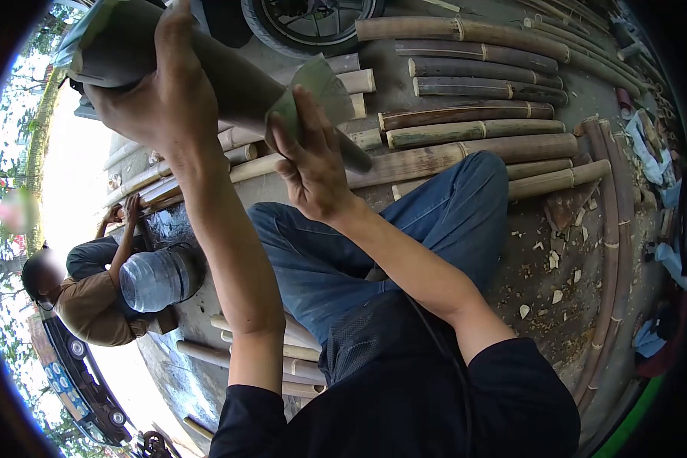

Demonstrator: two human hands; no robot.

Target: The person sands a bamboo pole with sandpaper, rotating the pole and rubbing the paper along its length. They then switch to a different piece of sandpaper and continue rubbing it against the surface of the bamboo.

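Note:
A dark bamboo pole (233, 72) slants across the upper left, raised above my lap, its thick end close to the camera. My left hand (164, 99) is wrapped round it near that thick end, fingers partly hidden behind it. A greenish sheet (91, 38) also shows around this end. Lower down, my right hand (313, 164) is closed with a thin greenish sheet (317, 80) between its fingers, pressed against the pole. The far tip of the pole (351, 156) pokes out beyond the right hand.
Bamboo pieces (481, 80) lie in rows ahead, beside a wheel (313, 23). Long poles (611, 267) and wood chips (553, 294) are on the right. A seated person (91, 305) works at left by a clear water jug (156, 278). A vehicle (80, 382) stands behind.

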